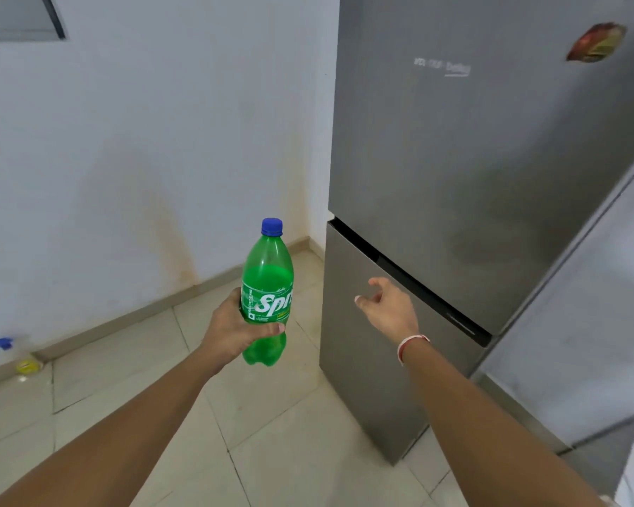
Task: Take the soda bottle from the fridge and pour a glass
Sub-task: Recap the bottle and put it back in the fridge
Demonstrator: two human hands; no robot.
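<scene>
The soda bottle (pixel 267 287) is green translucent plastic with a blue screw cap (pixel 271 226) and a green label carrying white lettering. It stands upright in the air, capped, with green liquid reaching up to its shoulder and the neck above that empty. It sits left of the fridge (pixel 454 159), held out over the tiled floor (pixel 271 426).

The left hand (pixel 235 329) is wrapped around the bottle's lower half, just under the label, the thumb lying across the near side and the fingers curled behind. The forearm stretches from the near left corner toward it.

The right hand (pixel 387 305) is empty, fingers loosely spread and slightly curled, hovering just in front of the fridge's lower door near the dark gap between the two doors; whether it touches the door cannot be told. A red and white thread band (pixel 410 345) circles that wrist. Both grey fridge doors are closed.
</scene>
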